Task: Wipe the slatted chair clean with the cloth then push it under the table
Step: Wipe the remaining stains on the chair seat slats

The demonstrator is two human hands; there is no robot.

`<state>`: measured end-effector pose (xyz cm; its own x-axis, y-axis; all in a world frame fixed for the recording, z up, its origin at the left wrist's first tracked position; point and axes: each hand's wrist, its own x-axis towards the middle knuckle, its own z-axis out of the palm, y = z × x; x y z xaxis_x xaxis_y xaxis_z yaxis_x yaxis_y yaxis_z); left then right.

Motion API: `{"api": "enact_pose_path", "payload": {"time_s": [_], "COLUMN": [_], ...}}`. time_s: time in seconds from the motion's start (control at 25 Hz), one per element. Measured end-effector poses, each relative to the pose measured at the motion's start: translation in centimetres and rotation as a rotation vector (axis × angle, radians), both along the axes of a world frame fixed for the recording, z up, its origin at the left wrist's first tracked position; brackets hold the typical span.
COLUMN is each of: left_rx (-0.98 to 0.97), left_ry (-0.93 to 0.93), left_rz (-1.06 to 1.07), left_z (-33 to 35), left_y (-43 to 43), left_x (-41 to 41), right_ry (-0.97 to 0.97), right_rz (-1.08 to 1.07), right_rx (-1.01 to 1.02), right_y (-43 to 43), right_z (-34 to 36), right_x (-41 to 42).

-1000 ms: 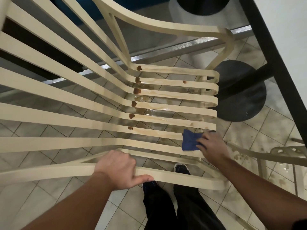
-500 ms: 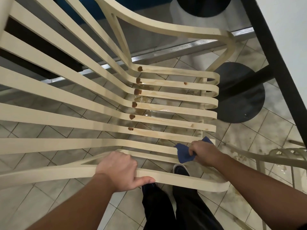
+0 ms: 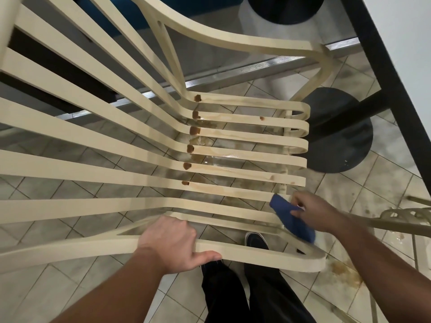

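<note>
Left hand (image 3: 168, 243) grips the armrest (image 3: 256, 254); right hand (image 3: 312, 210), pinching the blue cloth (image 3: 291, 217), should wipe lengthwise along each stained slat (image 3: 233, 134).

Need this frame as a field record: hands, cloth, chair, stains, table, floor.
left hand: grips the near armrest
right hand: holds the cloth against the front ends of the near seat slats
cloth: blue, bunched, blurred
chair: cream, slatted
stains: brown blobs along the seat crease, smears on the slats, unwiped
table: dark-edged, to the right
base: round, black, beyond the seat front
floor: brown spill on the tiles by the near front corner
</note>
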<state>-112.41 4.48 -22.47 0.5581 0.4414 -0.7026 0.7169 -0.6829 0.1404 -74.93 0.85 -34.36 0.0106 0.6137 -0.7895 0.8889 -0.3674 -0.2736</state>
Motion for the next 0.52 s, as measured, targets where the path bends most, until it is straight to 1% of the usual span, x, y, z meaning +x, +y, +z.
{"api": "enact_pose_path", "payload": {"time_s": [0.04,0.12,0.24,0.28,0.36,0.44,0.52], "left_rx": [0.000,-0.009,-0.016,-0.014,-0.010,-0.010,-0.016], "left_ry": [0.002,0.016,0.040,0.040,0.041,0.041,0.035], "left_rz": [-0.002,-0.001,-0.007,-0.010,-0.008,0.002,0.011], "left_z": [0.0,0.1,0.2,0.2,0.1,0.1,0.2], "left_y": [0.0,0.0,0.1,0.1,0.0,0.0,0.0], "left_x": [0.0,0.1,0.3,0.3,0.2,0.1,0.2], "right_ry": [-0.019,-0.044,0.030,0.042,0.008,-0.067,-0.103], "right_rz": [-0.004,0.095,0.096,0.110,0.192,0.392,0.532], "right_rx": [0.068,0.202,0.469,0.514,0.485,0.451,0.383], "right_y": [0.2,0.1,0.6,1.0,1.6,1.5,0.9], "right_z": [-0.7,-2.0,-2.8,-3.1,-3.6,-4.2,-4.5], "right_x": [-1.0,-2.9,-5.0,-5.5,-6.3,-6.3,-6.0]}}
